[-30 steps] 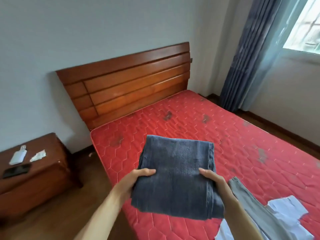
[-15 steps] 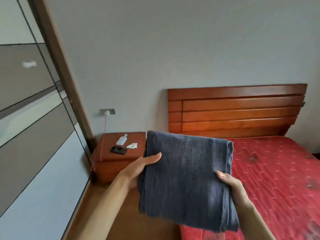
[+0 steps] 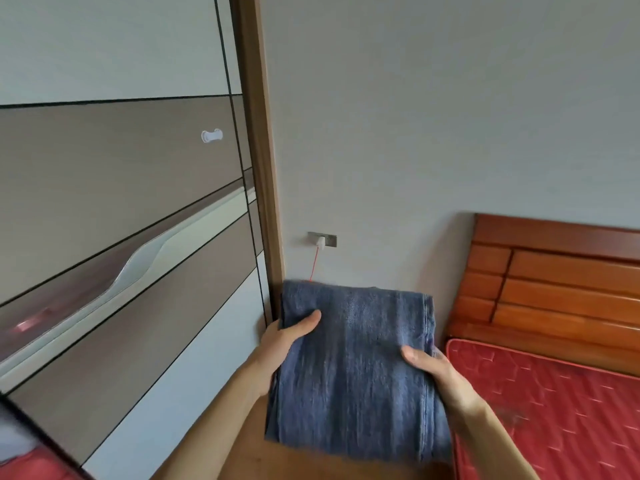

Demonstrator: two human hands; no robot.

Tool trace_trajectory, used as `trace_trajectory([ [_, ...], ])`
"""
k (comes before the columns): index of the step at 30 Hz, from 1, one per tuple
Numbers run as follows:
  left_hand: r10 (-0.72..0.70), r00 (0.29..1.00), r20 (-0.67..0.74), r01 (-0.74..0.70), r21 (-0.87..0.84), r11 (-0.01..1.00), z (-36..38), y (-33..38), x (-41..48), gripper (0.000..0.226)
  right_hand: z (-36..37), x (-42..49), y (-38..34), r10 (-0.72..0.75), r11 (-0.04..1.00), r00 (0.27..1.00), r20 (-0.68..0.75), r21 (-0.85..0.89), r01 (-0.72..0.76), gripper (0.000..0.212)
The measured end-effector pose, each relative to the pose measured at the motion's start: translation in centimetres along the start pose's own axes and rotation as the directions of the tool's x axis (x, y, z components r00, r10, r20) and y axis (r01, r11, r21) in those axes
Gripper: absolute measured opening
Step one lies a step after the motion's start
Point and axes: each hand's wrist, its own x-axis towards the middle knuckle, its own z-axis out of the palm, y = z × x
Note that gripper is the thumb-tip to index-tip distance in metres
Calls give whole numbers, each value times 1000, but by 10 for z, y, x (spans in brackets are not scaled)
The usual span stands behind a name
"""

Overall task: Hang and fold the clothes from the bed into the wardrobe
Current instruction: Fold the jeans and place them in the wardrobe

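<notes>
Left hand clamped on the left edge of a folded dark blue garment, thumb lying flat across the top face, remaining fingers tucked underneath and out of sight. Right hand gripping the opposite edge the same way, thumb on top near the stitched seam, other fingers hidden below the cloth. Held level between both hands at chest height, clear of any surface, several layers thick, far edge slightly raised. Just beyond the far left corner, a thin red cable dropping from a white plug in a grey wall socket on the pale wall. To the left, close by, the wardrobe with its sliding panels in brown and white, a wooden frame strip along its right side and a small white handle on the upper brown panel. To the right, the red quilted mattress of the bed, backed by a slatted wooden headboard.
</notes>
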Motion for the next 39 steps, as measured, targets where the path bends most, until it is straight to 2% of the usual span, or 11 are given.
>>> trace_trajectory([
  [5, -7, 988, -157, 6, -5, 1000, -38, 6, 68, 61, 4, 113, 2, 57, 995, 997, 44, -87, -53, 64],
  [11, -54, 985, -162, 47, -46, 998, -64, 36, 168, 40, -17, 248, 3, 92, 996, 995, 40, -16, -91, 74],
  [14, -53, 983, -179, 48, -30, 998, -71, 64, 227, 33, -31, 318, -17, 135, 991, 984, 115, 6, -136, 61],
  [17, -10, 980, -200, 23, 60, 998, -78, 91, 289, 54, -40, 384, -46, 156, 988, 974, 164, -22, -154, 55],
  [23, 123, 935, -332, -28, 275, 961, -100, 128, 389, 47, -37, 497, -72, 165, 986, 971, 172, -37, -161, 55],
  [28, 251, 882, -399, -9, 518, 855, -150, 139, 480, 51, -21, 579, -72, 101, 992, 992, 72, -85, -95, 50],
  [30, 325, 863, -388, 28, 678, 734, -173, 147, 519, 49, -13, 613, -69, 57, 990, 998, 23, -133, -53, 40],
  [32, 404, 852, -334, 85, 849, 522, -196, 158, 561, 45, -5, 644, -65, 22, 985, 999, -26, -169, -26, 32],
  [35, 467, 870, -157, 149, 987, 54, -227, 181, 621, 39, 7, 689, -62, -13, 977, 994, -106, -212, -10, 27],
  [37, 400, 916, -38, 175, 934, -312, -243, 199, 660, 38, 13, 717, -67, -26, 971, 987, -156, -239, -12, 22],
  [39, 294, 956, -17, 194, 786, -586, -256, 217, 698, 41, 18, 741, -72, -30, 966, 981, -192, -257, -21, 20],
])
